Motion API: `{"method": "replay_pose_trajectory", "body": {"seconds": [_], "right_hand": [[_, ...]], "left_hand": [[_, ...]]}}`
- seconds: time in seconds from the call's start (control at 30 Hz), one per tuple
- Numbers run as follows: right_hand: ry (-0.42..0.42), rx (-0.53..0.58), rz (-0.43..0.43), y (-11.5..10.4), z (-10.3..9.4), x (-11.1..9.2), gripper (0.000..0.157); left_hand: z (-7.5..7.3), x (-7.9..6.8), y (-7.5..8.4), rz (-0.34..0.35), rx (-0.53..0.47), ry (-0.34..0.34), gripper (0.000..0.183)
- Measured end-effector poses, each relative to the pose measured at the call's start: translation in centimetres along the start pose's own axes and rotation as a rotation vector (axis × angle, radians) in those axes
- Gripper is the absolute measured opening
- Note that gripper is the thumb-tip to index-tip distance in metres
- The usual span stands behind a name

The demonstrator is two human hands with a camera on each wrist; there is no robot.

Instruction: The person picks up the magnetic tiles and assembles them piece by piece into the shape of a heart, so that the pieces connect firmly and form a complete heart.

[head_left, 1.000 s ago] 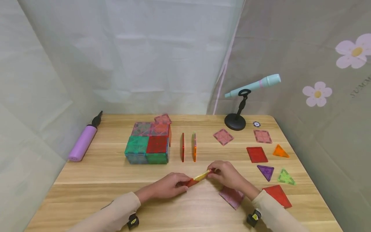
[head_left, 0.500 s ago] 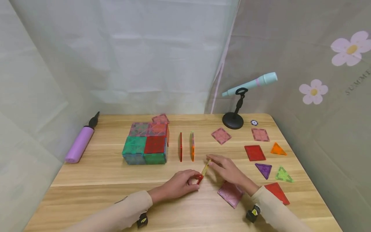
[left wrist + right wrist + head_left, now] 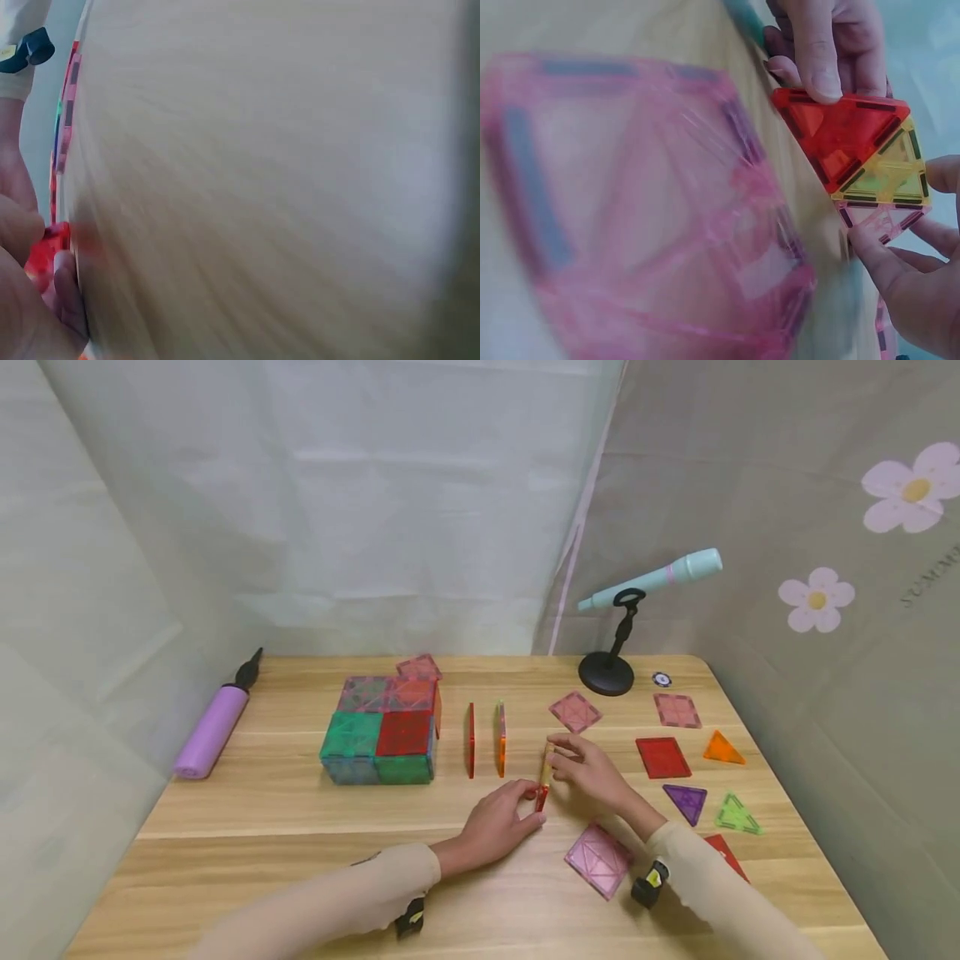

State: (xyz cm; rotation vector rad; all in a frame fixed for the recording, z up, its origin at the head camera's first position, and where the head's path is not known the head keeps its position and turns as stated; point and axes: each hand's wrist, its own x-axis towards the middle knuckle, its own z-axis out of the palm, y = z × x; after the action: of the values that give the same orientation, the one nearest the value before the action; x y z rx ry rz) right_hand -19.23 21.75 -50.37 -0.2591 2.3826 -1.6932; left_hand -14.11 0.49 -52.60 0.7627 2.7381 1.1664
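Three joined magnetic tiles stand on edge between the hands: a red triangle [image 3: 847, 131], a yellow triangle [image 3: 891, 176] and a pink triangle [image 3: 874, 216]. My left hand [image 3: 495, 827] pinches the red end between thumb and fingers. My right hand [image 3: 596, 777] holds the far end, with thumb and fingertips at the yellow and pink triangles in the right wrist view. Left of them stand two thin upright tile pieces, one red [image 3: 472, 739] and one partly orange [image 3: 502, 743]. A pink square tile [image 3: 600, 862] lies flat near my right wrist.
At the left stands a block built of coloured tiles [image 3: 378, 735], with a purple pump [image 3: 213, 731] beyond it. Several loose tiles lie right, including a red square [image 3: 663, 758] and a purple triangle [image 3: 686, 803]. A toy microphone [image 3: 660, 578] rests on a black stand [image 3: 606, 673].
Both hands have moved the joined tiles away from the body and rightward, turning them from slanted to nearly in line with the standing pieces. The pink square now shows uncovered.
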Motion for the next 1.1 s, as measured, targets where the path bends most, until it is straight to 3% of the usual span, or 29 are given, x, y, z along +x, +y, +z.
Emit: {"method": "replay_pose_trajectory", "body": {"seconds": [0.1, 0.3, 0.53, 0.77, 1.1], "right_hand": [[0.002, 0.066, 0.016, 0.0, -0.3, 0.9, 0.050], [-0.032, 0.081, 0.021, -0.1, -0.5, 2.5, 0.052], [-0.034, 0.046, 0.001, -0.2, -0.9, 3.9, 0.051], [-0.033, 0.044, -0.010, -0.1, -1.6, 5.4, 0.051], [-0.017, 0.039, -0.001, -0.5, -1.3, 7.3, 0.050]], "left_hand": [[0.5, 0.6, 0.5, -0.045, -0.012, 0.024, 0.045], [0.8, 1.5, 1.0, -0.083, -0.022, 0.060, 0.054], [1.0, 2.3, 0.9, -0.108, -0.043, 0.112, 0.058], [1.8, 3.7, 1.3, -0.163, -0.150, 0.135, 0.058], [2.2, 4.3, 1.6, -0.201, -0.136, 0.196, 0.056]]}}
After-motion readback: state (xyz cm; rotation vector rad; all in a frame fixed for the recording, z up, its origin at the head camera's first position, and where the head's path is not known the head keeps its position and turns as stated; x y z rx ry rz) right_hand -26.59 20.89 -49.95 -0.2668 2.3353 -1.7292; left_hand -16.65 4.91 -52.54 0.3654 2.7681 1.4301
